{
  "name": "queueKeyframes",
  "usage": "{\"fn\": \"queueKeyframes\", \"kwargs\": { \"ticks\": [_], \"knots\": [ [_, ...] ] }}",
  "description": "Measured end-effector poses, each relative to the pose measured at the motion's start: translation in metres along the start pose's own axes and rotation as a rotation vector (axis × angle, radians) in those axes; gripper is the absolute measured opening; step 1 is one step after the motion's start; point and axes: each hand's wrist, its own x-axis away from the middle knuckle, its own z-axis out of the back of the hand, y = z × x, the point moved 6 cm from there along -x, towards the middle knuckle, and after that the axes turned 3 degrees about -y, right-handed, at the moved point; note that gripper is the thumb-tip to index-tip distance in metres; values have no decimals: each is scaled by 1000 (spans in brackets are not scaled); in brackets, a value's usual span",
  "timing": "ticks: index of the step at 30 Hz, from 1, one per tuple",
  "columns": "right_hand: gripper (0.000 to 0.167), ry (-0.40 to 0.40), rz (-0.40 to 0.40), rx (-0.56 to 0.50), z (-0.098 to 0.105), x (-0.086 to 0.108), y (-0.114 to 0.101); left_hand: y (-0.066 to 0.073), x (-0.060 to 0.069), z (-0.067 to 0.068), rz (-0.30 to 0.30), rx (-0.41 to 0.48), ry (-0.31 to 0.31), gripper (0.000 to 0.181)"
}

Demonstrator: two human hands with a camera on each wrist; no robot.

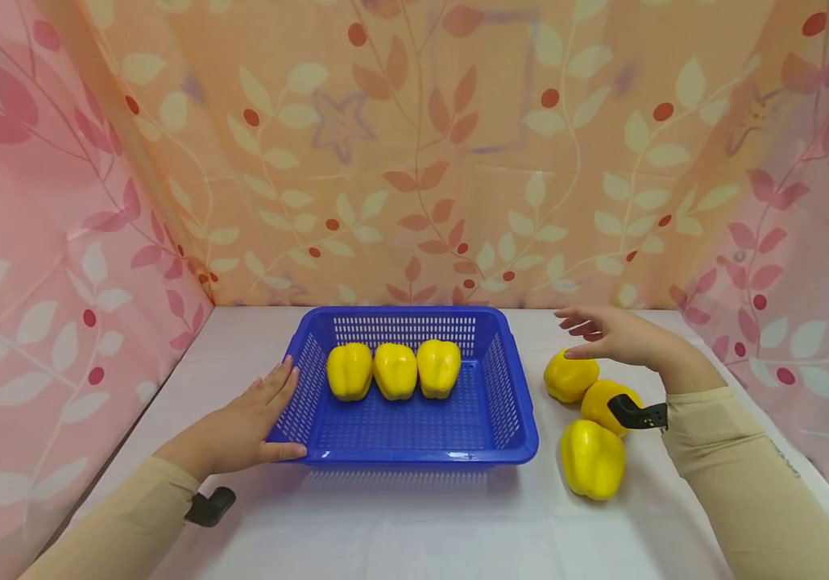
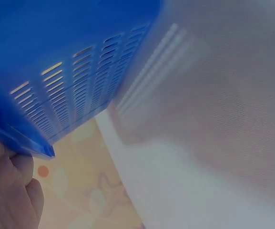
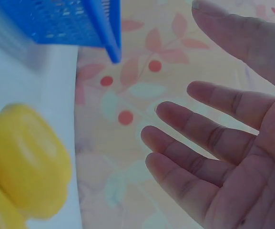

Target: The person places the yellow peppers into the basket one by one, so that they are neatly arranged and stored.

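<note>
A blue plastic basket (image 1: pixel 414 456) with slotted walls stands on the table, and three yellow bell peppers (image 1: pixel 395 371) sit in a row inside it toward the back. My left hand (image 1: pixel 247 423) rests on the basket's left rim, its fingers extended along the side and the thumb at the front corner. Over on the right, my right hand (image 1: pixel 620 337) hovers just above the rearmost of three loose yellow peppers (image 1: pixel 592 461). Its palm and spread fingers hold nothing in the right wrist view, where a yellow pepper (image 3: pixel 30 160) lies below and apart from them.
White cloth covers the table (image 1: pixel 399 532). Patterned fabric (image 1: pixel 429 161) hangs behind it, with pink leaf-print curtains (image 1: pixel 37 242) along both sides. Each wrist wears a black strap piece (image 1: pixel 211 507).
</note>
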Motion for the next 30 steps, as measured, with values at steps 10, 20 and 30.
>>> {"fn": "queueKeyframes", "kwargs": {
  "ticks": [10, 20, 30],
  "knots": [
    [67, 0, -54, 21, -5, 26, 32, 0, 0, 1, 4, -2, -10, 111],
    [70, -46, -144, 18, -21, 44, 61, 1, 0, 1, -2, 6, -11, 111],
    [72, -17, -180, 13, -29, 60, 83, 2, 0, 1, 8, 9, -14, 111]
  ]
}}
